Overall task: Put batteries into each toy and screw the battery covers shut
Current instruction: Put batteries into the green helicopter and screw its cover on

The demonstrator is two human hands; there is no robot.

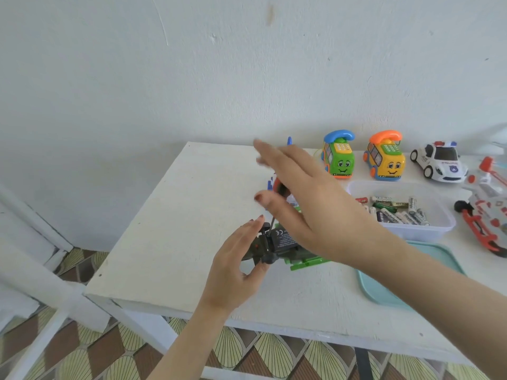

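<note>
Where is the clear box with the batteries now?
In the head view the clear box stands on the right part of the white table, just in front of the yellow toy phone car, with the teal lid at its near side.

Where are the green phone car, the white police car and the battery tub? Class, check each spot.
green phone car (341, 163): head view, on its smiling front.
white police car (445, 165): head view, on its bonnet.
battery tub (419, 233): head view, on its near wall.
</note>
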